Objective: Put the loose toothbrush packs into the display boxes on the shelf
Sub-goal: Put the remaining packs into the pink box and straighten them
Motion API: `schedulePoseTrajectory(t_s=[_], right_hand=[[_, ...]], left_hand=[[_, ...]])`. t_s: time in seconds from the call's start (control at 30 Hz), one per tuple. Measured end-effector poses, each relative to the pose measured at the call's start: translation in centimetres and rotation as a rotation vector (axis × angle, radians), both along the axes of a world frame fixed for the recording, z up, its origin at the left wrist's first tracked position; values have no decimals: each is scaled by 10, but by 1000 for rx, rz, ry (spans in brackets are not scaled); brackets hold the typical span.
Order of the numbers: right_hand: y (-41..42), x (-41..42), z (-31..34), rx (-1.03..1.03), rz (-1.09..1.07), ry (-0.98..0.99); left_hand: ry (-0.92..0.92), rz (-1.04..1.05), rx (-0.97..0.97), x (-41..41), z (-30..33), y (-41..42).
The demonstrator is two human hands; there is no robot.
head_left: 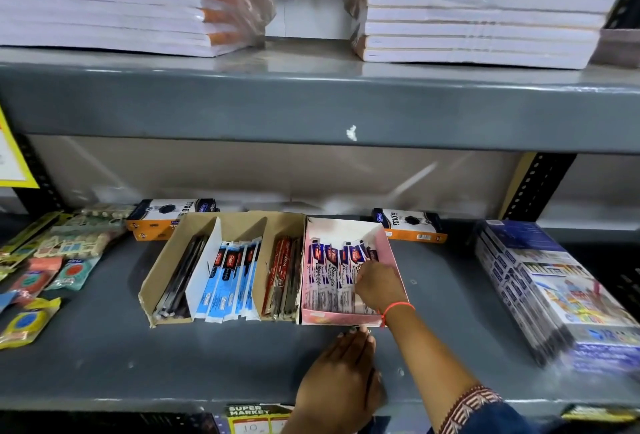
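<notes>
A pink display box (393,257) stands on the grey shelf (104,357), filled with purple-and-white toothbrush packs (325,271). My right hand (379,286) reaches into this box from the right, fingers curled on the packs at its right side. My left hand (341,378) rests flat on the shelf, fingertips touching the pink box's front wall. Left of it, a brown cardboard box (162,274) holds dark packs (180,281), blue-and-white packs (230,277) and red packs (282,277) in separate sections.
Small sachets and carded items (45,260) lie at the shelf's left. Two orange-and-black boxes (410,224) sit behind the display boxes. A stack of blue colour-pencil boxes (550,288) stands on the right. Notebook stacks (481,7) fill the upper shelf.
</notes>
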State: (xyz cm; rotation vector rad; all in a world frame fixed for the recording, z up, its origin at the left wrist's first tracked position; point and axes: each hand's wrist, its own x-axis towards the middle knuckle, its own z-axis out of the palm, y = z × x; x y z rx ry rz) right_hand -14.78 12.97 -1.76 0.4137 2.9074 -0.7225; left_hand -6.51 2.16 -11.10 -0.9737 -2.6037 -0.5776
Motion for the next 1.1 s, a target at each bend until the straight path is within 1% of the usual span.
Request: schedulePoseTrajectory(t_s=[0.03,0.13,0.23,0.27,0.37,0.47,0.53,0.6,0.67,0.7,0.77,0.97,1.1], right_hand=[[0,1,1,69,11,40],[1,3,3,187,-13,114],[-1,4,-3,332,63,26],[-2,5,-5,353,96,-13],[-7,5,-8,353,135,-43],[-8,4,-7,302,83,38],[-7,4,-5,295,115,82],[-7,3,-4,229,250,0],[-11,-1,-4,159,390,-162],[-13,-4,-6,154,433,-216],[-16,-10,-11,159,466,-251],[-14,-17,-14,206,448,-212],[-20,-14,-7,186,500,-156]], left_hand=[[4,-1,1,0,0,0],[21,-3,-1,0,-1,0],[29,-9,11,-1,1,0],[32,-9,12,-1,1,1],[24,-10,10,-1,0,1],[31,-10,4,-1,-1,1],[39,-9,-2,-2,-2,0],[42,-5,-8,-2,-3,0],[40,-2,-8,-3,-5,1],[37,-3,-7,-3,-6,1],[29,-4,-7,-3,-6,0],[10,-1,-15,-1,-4,0],[36,0,-22,-2,-3,0]])
